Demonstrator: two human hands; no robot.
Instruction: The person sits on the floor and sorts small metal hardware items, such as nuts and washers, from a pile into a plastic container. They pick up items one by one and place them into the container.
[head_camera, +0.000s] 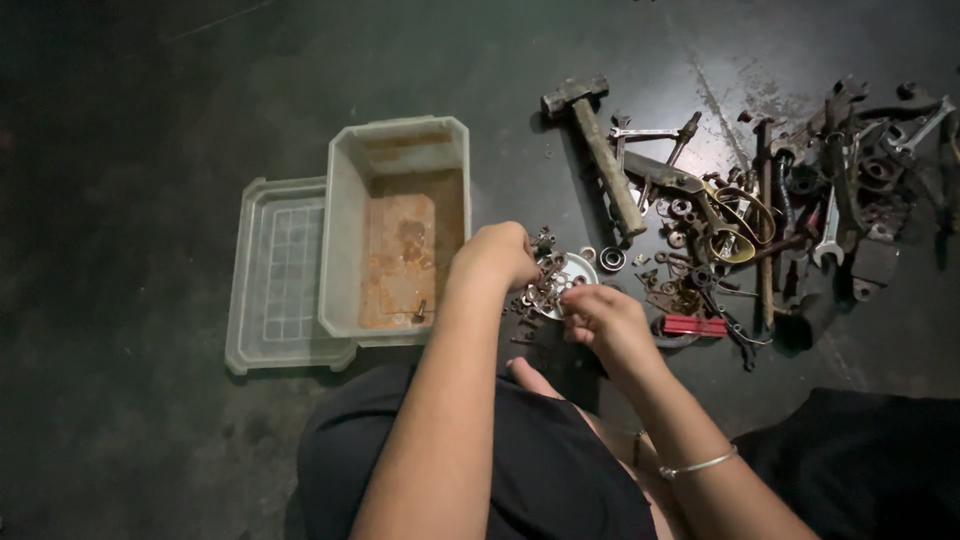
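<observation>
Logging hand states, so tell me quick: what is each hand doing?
Left hand: curled shut over small parts; contents hidden.
Right hand: fingers pinched; what they hold cannot be told.

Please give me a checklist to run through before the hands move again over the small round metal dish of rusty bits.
1. Left hand position: closed, knuckles up, over the small round metal dish - ok; what it holds, cannot tell.
2. Right hand grip: fingertips pinched at the dish's near edge - any piece between them, cannot tell.
3. Translucent plastic tub, rust-stained inside: upright, open, beside the left hand - ok.
4. Flat translucent lid: off, partly under the tub - ok.
5. Wooden-handled hammer: lying apart from both hands - ok.
6. Lighting on the dark floor: dim - not ok.
</observation>
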